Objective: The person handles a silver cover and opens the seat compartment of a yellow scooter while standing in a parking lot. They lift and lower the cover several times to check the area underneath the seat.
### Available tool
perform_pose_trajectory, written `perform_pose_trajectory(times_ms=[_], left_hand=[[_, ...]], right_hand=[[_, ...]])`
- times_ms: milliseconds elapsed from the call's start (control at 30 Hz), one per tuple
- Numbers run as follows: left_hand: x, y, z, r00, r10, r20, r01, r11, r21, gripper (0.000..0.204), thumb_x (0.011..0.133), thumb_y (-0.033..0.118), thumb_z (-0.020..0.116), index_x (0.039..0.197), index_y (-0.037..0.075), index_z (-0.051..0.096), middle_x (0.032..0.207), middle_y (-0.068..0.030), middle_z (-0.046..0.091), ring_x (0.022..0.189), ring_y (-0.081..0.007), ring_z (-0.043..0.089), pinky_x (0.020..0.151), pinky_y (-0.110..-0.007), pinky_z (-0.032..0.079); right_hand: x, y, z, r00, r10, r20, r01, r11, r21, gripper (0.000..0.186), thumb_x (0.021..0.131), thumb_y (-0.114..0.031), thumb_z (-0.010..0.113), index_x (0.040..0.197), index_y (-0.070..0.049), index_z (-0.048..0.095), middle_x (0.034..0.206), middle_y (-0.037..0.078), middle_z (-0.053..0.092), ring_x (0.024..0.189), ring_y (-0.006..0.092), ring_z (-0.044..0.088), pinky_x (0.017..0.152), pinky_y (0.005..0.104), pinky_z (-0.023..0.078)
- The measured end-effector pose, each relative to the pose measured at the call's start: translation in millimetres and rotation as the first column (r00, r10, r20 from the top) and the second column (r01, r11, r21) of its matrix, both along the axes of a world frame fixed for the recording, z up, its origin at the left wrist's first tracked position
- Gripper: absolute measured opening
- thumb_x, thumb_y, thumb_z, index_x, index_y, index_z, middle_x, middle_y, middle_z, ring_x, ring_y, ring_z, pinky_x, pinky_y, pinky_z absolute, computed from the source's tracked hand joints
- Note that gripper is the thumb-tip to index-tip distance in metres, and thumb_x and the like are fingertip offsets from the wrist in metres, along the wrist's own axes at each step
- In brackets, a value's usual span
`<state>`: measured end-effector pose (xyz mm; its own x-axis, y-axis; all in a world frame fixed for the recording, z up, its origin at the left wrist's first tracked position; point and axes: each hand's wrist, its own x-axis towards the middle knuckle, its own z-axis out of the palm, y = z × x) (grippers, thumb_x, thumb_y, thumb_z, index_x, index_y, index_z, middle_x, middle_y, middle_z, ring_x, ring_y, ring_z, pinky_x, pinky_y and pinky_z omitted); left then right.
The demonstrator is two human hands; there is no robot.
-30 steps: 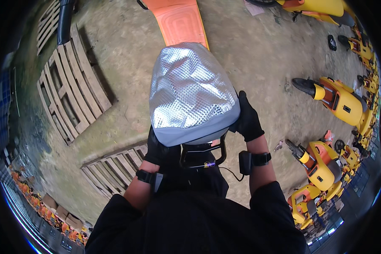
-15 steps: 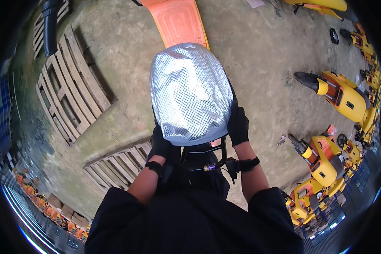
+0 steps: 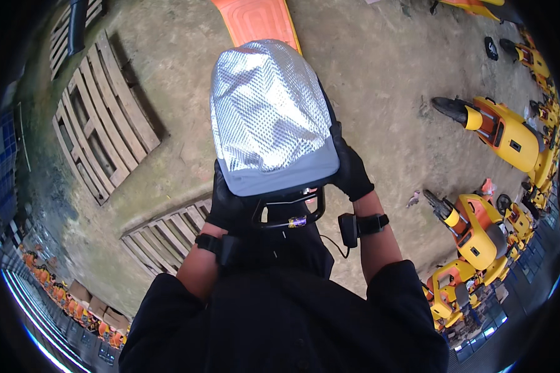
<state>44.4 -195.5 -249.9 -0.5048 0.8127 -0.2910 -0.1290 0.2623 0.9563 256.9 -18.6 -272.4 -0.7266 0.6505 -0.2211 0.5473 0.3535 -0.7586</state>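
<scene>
Clock positions reference the silver cover, 12 o'clock being away from the wearer. Clearance: above bare floor, 1 to 3 and 10 to 11 o'clock. Obstructions: orange panel, 12; yellow scooters, 3 and 4, well apart; black frame, 6; wooden pallets, 7 and 9. Left hand blocks the cover's edge at 7, right hand at 4.

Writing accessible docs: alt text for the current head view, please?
Black-gloved left hand and right hand rest against the near sides of a silver cover with a grey hem. An orange panel lies beyond; wooden pallets lie left, yellow scooters stand right.
</scene>
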Motion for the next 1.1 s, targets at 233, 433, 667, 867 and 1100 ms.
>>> perform_pose_trajectory(times_ms=[233, 433, 667, 867, 1100], left_hand=[[3, -7, -3, 0.954, -0.103, -0.282, 0.106, 0.994, -0.005, 0.046, 0.082, 0.014, 0.061, 0.117, 0.000, 0.036, 0.108, -0.0127, 0.054, 0.101, -0.0211, 0.055, 0.085, -0.031, 0.045], [16, -25, -54, 0.936, 0.151, 0.318, -0.148, 0.988, -0.034, 0.044, 0.082, 0.018, 0.062, 0.117, 0.001, 0.041, 0.110, -0.0134, 0.055, 0.101, -0.0233, 0.055, 0.087, -0.032, 0.044], [11, -39, -58, 0.978, -0.202, -0.055, 0.188, 0.961, -0.202, 0.046, 0.073, 0.026, 0.068, 0.110, 0.002, 0.056, 0.102, -0.0158, 0.061, 0.095, -0.0313, 0.059, 0.082, -0.037, 0.047], [13, -45, -85, 0.836, -0.331, -0.437, 0.249, 0.939, -0.235, 0.037, 0.070, 0.018, 0.064, 0.104, 0.003, 0.060, 0.099, -0.0177, 0.062, 0.092, -0.0373, 0.057, 0.078, -0.041, 0.047], [18, -53, -92, 0.880, -0.330, -0.342, 0.189, 0.904, -0.385, 0.040, 0.072, 0.011, 0.060, 0.110, -0.001, 0.052, 0.102, -0.0217, 0.058, 0.091, -0.0402, 0.055, 0.081, -0.043, 0.046]], right_hand=[[-29, 6, 27, 0.623, -0.780, 0.067, 0.002, -0.084, -0.996, 0.062, 0.092, -0.026, 0.050, 0.141, -0.003, 0.019, 0.106, 0.011, 0.059, 0.082, 0.0185, 0.060, 0.068, 0.0255, 0.049], [-13, 1, 3, 0.890, -0.443, 0.111, 0.405, 0.651, -0.642, 0.060, 0.094, -0.049, 0.035, 0.129, -0.001, 0.040, 0.086, 0.016, 0.061, 0.070, 0.0242, 0.060, 0.061, 0.0347, 0.048], [-11, -27, -24, 0.953, -0.297, 0.068, 0.263, 0.915, 0.304, 0.039, 0.096, -0.037, 0.032, 0.115, -0.006, 0.046, 0.086, 0.030, 0.058, 0.083, 0.0437, 0.056, 0.064, 0.0498, 0.043], [-14, -33, -23, 0.808, -0.513, 0.290, 0.515, 0.854, 0.076, 0.038, 0.095, -0.040, 0.033, 0.096, -0.005, 0.046, 0.083, 0.030, 0.059, 0.078, 0.0490, 0.054, 0.063, 0.0559, 0.041], [-18, -23, -10, 0.773, -0.482, 0.413, 0.581, 0.799, -0.155, 0.045, 0.098, -0.036, 0.022, 0.134, -0.011, 0.033, 0.120, 0.018, 0.054, 0.111, 0.0306, 0.052, 0.090, 0.0380, 0.041]])
